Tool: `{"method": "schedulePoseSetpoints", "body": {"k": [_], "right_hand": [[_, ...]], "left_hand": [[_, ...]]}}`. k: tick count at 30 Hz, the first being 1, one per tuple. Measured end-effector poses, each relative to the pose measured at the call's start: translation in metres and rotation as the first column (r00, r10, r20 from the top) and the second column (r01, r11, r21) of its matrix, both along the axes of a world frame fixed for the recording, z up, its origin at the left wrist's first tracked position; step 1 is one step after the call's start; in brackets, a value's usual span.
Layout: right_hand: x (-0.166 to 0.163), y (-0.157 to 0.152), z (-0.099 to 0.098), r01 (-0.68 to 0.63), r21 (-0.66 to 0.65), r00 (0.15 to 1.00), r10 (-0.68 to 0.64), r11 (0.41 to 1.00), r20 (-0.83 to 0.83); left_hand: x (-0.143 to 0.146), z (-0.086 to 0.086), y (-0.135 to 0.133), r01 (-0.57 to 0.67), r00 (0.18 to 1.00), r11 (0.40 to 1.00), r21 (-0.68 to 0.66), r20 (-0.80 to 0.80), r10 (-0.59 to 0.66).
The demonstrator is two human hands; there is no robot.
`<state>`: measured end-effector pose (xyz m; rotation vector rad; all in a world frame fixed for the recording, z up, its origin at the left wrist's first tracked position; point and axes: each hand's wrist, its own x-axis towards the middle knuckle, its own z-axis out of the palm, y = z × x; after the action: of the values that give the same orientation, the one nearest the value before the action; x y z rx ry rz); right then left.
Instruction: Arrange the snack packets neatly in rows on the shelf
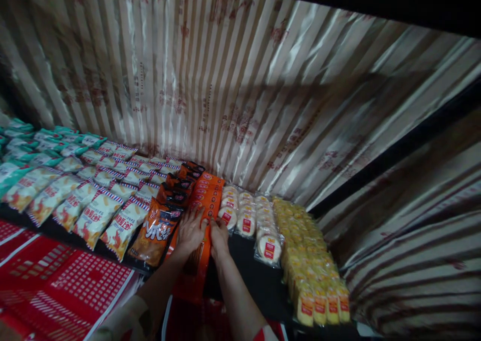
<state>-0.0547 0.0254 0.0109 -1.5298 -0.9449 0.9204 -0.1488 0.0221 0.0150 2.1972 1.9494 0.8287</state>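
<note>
fingers [195, 214] on orange packets [209, 193], round crackers [246, 224] beside, striped sheeting [210, 70] behind

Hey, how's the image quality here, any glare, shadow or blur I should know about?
Head view: dim overall, with bright glare streaks on the shiny striped sheeting; head view: a broad shadow darkens its right part; head view: green packets at far left look soft; head view: the left hand and right hand show clearly enough on the orange packets.
</note>
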Motion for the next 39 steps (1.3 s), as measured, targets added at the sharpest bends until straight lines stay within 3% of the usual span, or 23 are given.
{"method": "schedulePoseSetpoints", "body": {"k": [8, 20, 26, 39], "right_hand": [[-0.004, 0.002, 0.008, 0.078, -0.016, 0.996, -0.077, 0.997, 0.054], [0.000, 0.003, 0.037, 0.058, -0.118, 0.898, 0.000, 0.991, 0.441], [0.007, 0.011, 0.036, -0.006, -0.078, 0.894, 0.041, 0.997, 0.447], [0.002, 0.013, 0.036, 0.028, -0.092, 0.918, 0.011, 0.995, 0.397]], "left_hand": [[-0.001, 0.001, 0.000, 0.011, 1.000, 1.000, -0.013, -0.013, -0.011], [-0.002, 0.001, 0.000, 0.005, 1.000, 1.000, 0.029, -0.017, -0.004], [-0.001, 0.003, -0.001, 0.008, 0.999, 1.000, 0.008, -0.037, -0.008], [-0.001, 0.007, -0.001, 0.018, 0.998, 1.000, 0.007, -0.064, -0.017]]}}
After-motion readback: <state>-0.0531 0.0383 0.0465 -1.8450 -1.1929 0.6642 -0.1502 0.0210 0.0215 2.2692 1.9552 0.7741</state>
